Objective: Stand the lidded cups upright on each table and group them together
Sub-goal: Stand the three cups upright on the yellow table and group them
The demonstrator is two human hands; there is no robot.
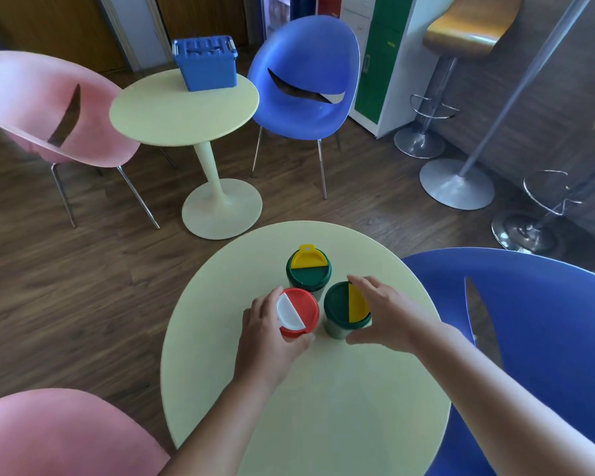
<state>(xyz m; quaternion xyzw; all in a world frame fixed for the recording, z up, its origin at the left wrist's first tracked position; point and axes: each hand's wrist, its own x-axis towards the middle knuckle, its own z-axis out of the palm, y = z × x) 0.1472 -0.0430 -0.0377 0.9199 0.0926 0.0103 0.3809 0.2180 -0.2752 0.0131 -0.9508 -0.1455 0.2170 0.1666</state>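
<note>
Three lidded cups stand upright close together on the near round yellow-green table (323,407). The cup with the red and white lid (303,310) is wrapped from the left by my left hand (268,331). Around the cup with the green and yellow lid (340,305), fingers above and thumb below, is my right hand (389,314). Just behind those two stands a second green and yellow lidded cup (308,269), with no hand on it.
A second round table (172,111) stands farther back with a blue lidded box (205,63) on it. Pink chairs (49,111) are at the left, blue chairs (306,77) at back and right. Bar stools (461,36) stand at the right.
</note>
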